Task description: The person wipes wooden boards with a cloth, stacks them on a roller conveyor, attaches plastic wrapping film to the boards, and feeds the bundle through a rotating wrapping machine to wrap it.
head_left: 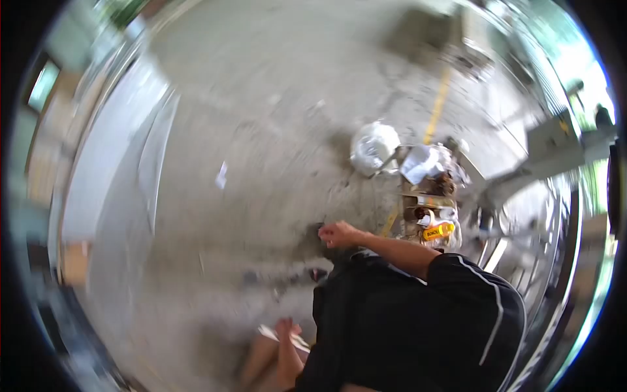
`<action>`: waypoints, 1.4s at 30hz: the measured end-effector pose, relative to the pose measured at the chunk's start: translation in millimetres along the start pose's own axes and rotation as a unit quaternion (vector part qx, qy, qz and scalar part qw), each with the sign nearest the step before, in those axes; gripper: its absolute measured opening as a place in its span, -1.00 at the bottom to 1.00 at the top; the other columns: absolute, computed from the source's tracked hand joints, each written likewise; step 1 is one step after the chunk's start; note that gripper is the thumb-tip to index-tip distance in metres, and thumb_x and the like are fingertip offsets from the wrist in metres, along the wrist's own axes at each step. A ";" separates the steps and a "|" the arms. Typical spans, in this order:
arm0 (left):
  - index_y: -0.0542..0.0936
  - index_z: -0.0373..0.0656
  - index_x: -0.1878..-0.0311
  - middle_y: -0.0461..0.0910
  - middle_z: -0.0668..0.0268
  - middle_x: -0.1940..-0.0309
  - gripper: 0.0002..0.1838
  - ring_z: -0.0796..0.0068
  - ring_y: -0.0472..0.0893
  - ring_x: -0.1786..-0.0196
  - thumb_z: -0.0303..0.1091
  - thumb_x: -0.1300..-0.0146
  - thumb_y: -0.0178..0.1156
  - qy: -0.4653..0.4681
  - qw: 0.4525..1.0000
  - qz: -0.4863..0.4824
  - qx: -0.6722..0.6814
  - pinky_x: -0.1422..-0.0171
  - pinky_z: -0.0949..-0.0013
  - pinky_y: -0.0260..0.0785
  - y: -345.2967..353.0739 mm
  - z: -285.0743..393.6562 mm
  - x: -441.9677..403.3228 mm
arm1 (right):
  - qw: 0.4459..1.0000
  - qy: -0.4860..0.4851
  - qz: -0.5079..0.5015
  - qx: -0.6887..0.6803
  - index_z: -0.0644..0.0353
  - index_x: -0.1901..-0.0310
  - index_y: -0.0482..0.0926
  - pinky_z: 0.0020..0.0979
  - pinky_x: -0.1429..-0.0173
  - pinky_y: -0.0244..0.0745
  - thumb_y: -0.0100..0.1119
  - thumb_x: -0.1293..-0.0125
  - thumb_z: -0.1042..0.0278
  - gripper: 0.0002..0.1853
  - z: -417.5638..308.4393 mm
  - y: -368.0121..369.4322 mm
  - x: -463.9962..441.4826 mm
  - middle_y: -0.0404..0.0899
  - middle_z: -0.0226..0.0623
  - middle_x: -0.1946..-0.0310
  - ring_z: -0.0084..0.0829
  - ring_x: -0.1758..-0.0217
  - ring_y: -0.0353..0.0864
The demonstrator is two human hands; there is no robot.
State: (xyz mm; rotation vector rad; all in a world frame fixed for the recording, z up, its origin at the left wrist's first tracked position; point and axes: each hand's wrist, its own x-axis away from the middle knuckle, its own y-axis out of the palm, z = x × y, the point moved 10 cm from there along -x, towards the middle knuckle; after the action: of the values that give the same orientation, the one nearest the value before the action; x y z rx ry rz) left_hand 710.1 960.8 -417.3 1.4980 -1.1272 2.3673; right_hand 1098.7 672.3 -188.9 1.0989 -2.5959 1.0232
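White strip-like item lies at the left hand; blur hides whether those fingers clasp it. Right hand, above them, looks loosely curled, its exact closure unclear.

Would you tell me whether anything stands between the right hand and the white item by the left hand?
Only the left hand, lying across the white item; otherwise the right hand seems to have a clear way.
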 end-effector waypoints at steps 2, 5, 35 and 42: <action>0.57 -0.28 0.23 0.61 0.09 0.35 -0.70 0.16 0.65 0.29 -0.19 -0.21 0.12 0.114 0.991 -0.023 0.060 0.25 0.20 0.54 -42.7 24.4 -19.3 | 0.997 0.072 0.019 0.023 0.10 0.14 0.57 -0.20 0.10 0.52 0.14 -0.09 0.12 -0.67 83.6 8.4 -25.6 0.63 -0.12 0.24 -0.17 0.15 0.62; 0.55 -0.34 0.18 0.58 0.10 0.29 -0.73 0.15 0.63 0.25 -0.28 -0.24 0.09 -0.103 0.936 -0.071 0.328 0.25 0.18 0.57 -104.2 71.3 -39.5 | 0.969 0.200 -0.009 0.144 0.03 0.21 0.61 -0.10 0.14 0.52 0.02 -0.15 0.11 -0.72 170.1 13.3 -23.3 0.62 -0.15 0.29 -0.10 0.14 0.61; 0.56 -0.21 0.29 0.55 0.21 0.55 -0.76 0.39 0.58 0.49 -0.21 -0.20 0.10 0.223 0.966 -0.128 -0.030 0.48 0.28 0.38 -449.3 897.7 -398.7 | 0.907 0.399 0.053 -0.127 0.02 0.14 0.62 -0.21 0.10 0.53 0.13 -0.08 0.24 -0.72 266.4 -312.4 -215.9 0.64 -0.18 0.26 -0.11 0.12 0.62; 0.42 -0.20 0.16 0.51 0.27 0.41 -0.82 0.46 0.56 0.57 -0.47 -0.16 0.12 0.217 0.970 -0.108 -0.031 0.66 0.52 0.35 -429.6 1151.2 -501.9 | 0.785 0.452 0.303 -0.296 0.14 0.29 0.59 -0.17 0.14 0.52 0.11 -0.06 0.33 -0.82 364.0 -388.8 -241.8 0.64 -0.11 0.30 -0.15 0.19 0.64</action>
State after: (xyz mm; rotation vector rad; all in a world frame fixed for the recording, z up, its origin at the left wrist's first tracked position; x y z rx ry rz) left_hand 2001.4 664.7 -337.3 0.9547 -0.8728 2.3221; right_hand 1583.4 385.4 -346.5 -0.3704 -2.1174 0.4892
